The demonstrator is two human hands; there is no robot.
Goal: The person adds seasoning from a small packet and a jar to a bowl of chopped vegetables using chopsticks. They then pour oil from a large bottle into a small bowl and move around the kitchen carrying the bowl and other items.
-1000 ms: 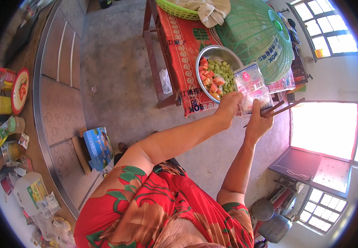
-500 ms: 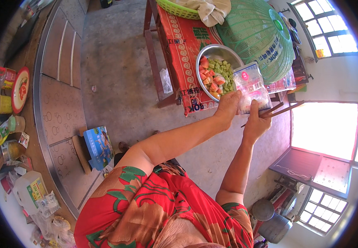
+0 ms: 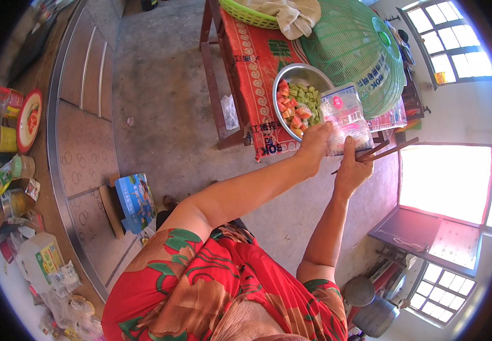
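Observation:
Between my two hands is a clear plastic packet (image 3: 346,116) with a pink mark and pale contents at its lower end. My left hand (image 3: 315,146) grips its left lower edge. My right hand (image 3: 351,173) is closed with the thumb pressed on the packet's lower part, and it also holds a pair of brown chopsticks (image 3: 390,151) pointing right. Just beyond the packet, a steel bowl (image 3: 280,77) of chopped green vegetable pieces (image 3: 309,102) and red tomato chunks (image 3: 287,105) stands at the table's near corner. The packet overlaps the bowl's right side from this view.
A red-covered table (image 3: 240,62) bears a green mesh food cover (image 3: 354,45) and a yellow-green basket (image 3: 248,14) with a cloth (image 3: 294,14). Along the left runs a counter (image 3: 58,165) with a plate (image 3: 28,122), jars and a plastic jug (image 3: 38,261). A blue box (image 3: 135,202) stands beside it.
The view has shifted slightly, so the bowl and table appear a little farther right and lower. My hands keep the same hold on the packet and chopsticks.

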